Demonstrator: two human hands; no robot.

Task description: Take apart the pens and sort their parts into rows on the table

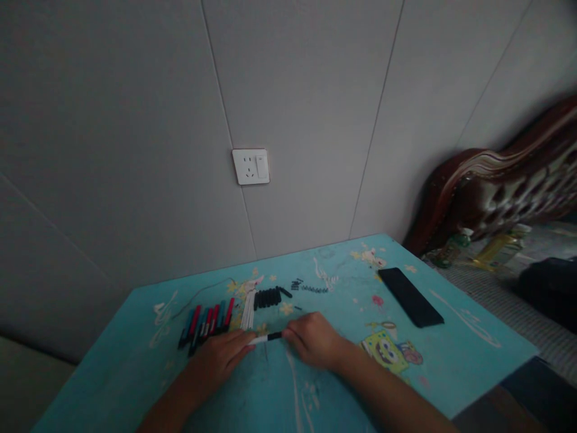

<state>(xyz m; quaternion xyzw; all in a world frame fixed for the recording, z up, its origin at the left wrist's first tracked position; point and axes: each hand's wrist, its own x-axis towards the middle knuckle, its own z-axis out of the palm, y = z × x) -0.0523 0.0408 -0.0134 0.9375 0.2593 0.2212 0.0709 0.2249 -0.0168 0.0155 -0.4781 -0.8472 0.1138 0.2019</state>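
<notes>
A pen (260,340) with a white barrel and a black end lies level between my hands, just over the table. My left hand (222,356) is closed on its white end, and my right hand (314,338) grips the black end. Just beyond the left hand is a row of red and blue pens (210,320) with black ends. White slim tubes (247,310) lie side by side past the pen. To their right sits a row of black caps (267,297), one of them slanted. Small dark pieces (314,290) are lined up farther right.
The blue table (342,397) has cartoon prints and stands against a grey panelled wall. A flat black rectangular object (410,297) lies on its right side. Bottles (455,246) stand near a brown tufted headboard (509,174). A white socket (251,166) is on the wall.
</notes>
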